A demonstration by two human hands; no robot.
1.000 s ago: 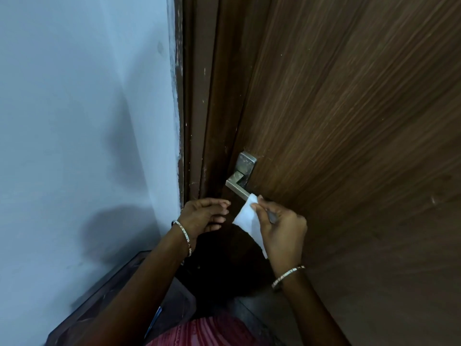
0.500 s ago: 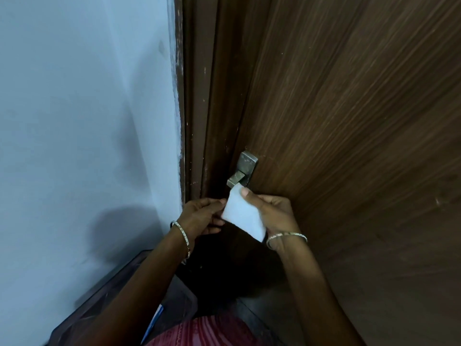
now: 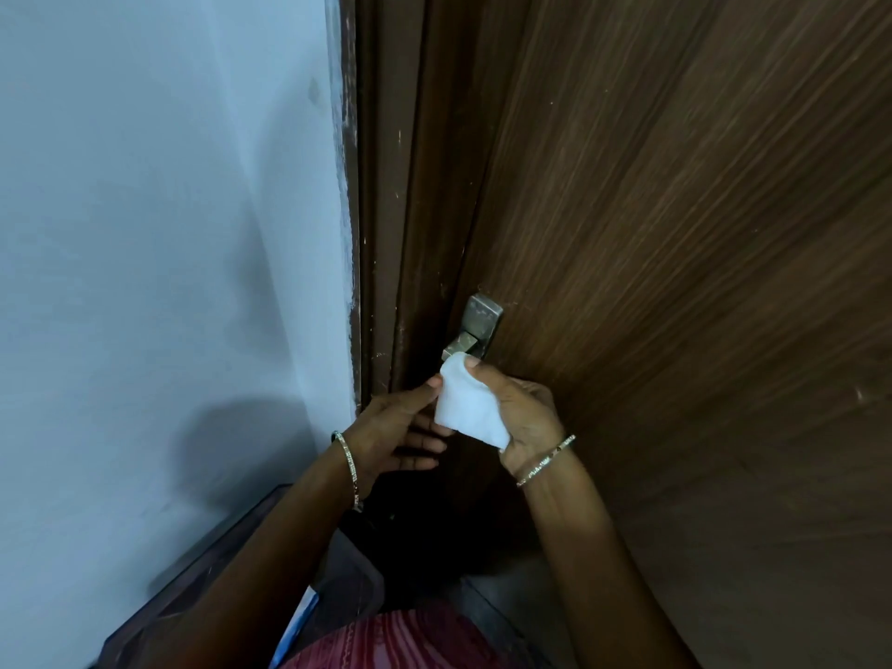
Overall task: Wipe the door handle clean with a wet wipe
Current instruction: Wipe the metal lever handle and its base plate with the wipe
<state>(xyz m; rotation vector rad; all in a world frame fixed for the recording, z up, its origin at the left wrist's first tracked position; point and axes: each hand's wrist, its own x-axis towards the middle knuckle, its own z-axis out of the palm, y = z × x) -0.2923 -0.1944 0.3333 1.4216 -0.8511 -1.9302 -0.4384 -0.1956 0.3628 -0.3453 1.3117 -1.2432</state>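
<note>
A metal lever door handle (image 3: 475, 330) sits on the dark brown wooden door (image 3: 675, 234), near its left edge. My right hand (image 3: 523, 417) holds a white wet wipe (image 3: 466, 405) wrapped over the lever, which is hidden under the wipe and fingers; only the plate and the lever's root show. My left hand (image 3: 398, 427) is just left of the wipe, its thumb touching the wipe's left edge and its fingers loosely curled.
A pale blue wall (image 3: 169, 234) fills the left side, meeting the brown door frame (image 3: 381, 210). A dark box-like container (image 3: 202, 572) stands low at the left, beside the wall. Pink striped clothing (image 3: 410, 639) shows at the bottom.
My right hand has turned and slid the wipe up along the lever towards the plate. My left hand has risen a little and its thumb now touches the wipe.
</note>
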